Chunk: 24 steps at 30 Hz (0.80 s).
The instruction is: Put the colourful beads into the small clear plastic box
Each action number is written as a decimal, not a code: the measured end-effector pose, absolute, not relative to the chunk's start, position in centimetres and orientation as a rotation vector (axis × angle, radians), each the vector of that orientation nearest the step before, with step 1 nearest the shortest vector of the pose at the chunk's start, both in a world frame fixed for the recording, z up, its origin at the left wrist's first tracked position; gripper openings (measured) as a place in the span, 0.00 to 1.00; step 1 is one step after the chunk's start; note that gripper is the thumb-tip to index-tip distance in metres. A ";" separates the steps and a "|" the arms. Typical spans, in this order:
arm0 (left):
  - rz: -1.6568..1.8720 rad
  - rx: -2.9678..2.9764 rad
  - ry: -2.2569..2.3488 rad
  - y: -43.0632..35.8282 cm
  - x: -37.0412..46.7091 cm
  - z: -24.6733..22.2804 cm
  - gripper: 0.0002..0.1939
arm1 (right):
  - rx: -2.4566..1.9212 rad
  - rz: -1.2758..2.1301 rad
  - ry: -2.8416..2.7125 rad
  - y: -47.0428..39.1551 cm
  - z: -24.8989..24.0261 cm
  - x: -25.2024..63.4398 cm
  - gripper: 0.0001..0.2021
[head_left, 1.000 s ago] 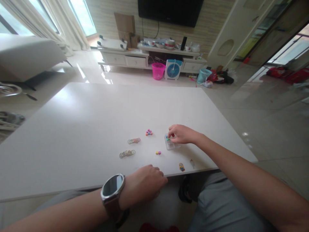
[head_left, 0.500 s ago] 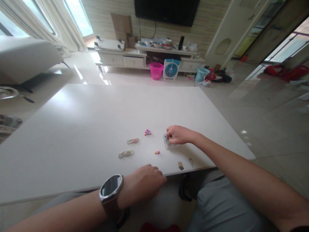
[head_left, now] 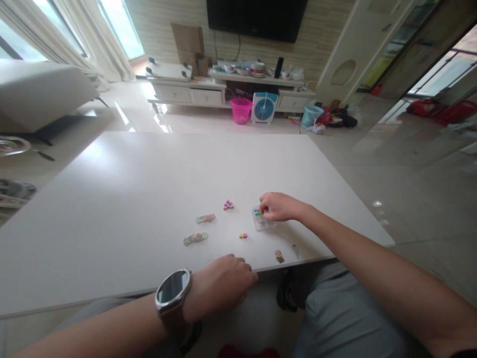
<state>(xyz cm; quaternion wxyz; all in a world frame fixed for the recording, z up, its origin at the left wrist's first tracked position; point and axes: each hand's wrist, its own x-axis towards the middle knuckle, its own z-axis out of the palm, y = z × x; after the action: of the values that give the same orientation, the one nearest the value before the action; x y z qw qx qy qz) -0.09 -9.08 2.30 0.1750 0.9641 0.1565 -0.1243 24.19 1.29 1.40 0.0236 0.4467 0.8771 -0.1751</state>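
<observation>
My right hand (head_left: pixel 280 206) is over a small clear plastic box (head_left: pixel 262 226), its thumb and fingers pinched together. Whatever is between the fingertips is too small or hidden to make out. Small green, blue and orange beads (head_left: pixel 257 212) show in the box's far left part; the hand covers some of the rest. At the table's near edge rests my left hand (head_left: pixel 225 279), its fingers curled and nothing visible in them. Beyond it lie a yellow and pink bead pair (head_left: pixel 243 236) and a cluster of pink, orange and blue beads (head_left: pixel 228 205).
Two overlapping rows of thin rings, a farther row (head_left: pixel 205 219) and a nearer row (head_left: pixel 196 239), lie left on the white table (head_left: pixel 156 179). A cartoon figure piece (head_left: pixel 279 256) and a small metallic item (head_left: pixel 295 250) lie near the front edge.
My right hand has shifted slightly up and right, and more of the coloured beads in the box now show. My left hand stays in place.
</observation>
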 end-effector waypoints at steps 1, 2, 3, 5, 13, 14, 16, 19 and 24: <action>-0.346 2.732 0.441 -9.1 -0.1 2.2 0.06 | 1.381 -0.537 2.708 1.3 1.4 24.2 0.09; -0.342 2.732 0.440 -9.1 -0.1 2.2 0.06 | 1.379 -0.532 2.706 1.3 1.3 24.2 0.10; -0.341 2.731 0.439 -9.1 -0.1 2.1 0.06 | 1.378 -0.524 2.705 1.3 1.3 24.2 0.10; -0.339 2.731 0.438 -9.1 -0.2 2.0 0.06 | 1.385 -0.508 2.710 1.4 1.3 24.2 0.10; -0.362 2.735 0.454 -9.1 -0.1 2.2 0.07 | 1.335 -0.515 2.828 1.0 1.8 23.2 0.06; -0.362 2.736 0.458 -9.1 -0.1 2.2 0.07 | 1.296 -0.533 2.863 0.7 1.8 22.8 0.06; -0.355 2.738 0.458 -9.1 0.0 2.1 0.07 | 1.177 -0.572 2.942 0.0 1.6 21.8 0.04; -0.349 2.731 0.452 -9.0 -0.1 2.0 0.06 | 0.995 -0.581 3.010 -0.8 1.0 20.3 0.03; -0.355 2.729 0.453 -9.1 -0.1 2.2 0.07 | 0.905 -0.512 2.938 -1.3 0.1 18.9 0.08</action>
<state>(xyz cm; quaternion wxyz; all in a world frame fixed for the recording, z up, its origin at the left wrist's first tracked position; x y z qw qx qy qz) -0.11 -9.11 2.24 0.1752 0.9633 0.1600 -0.1254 18.86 -1.28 0.15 0.0127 0.2904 0.9426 -0.1642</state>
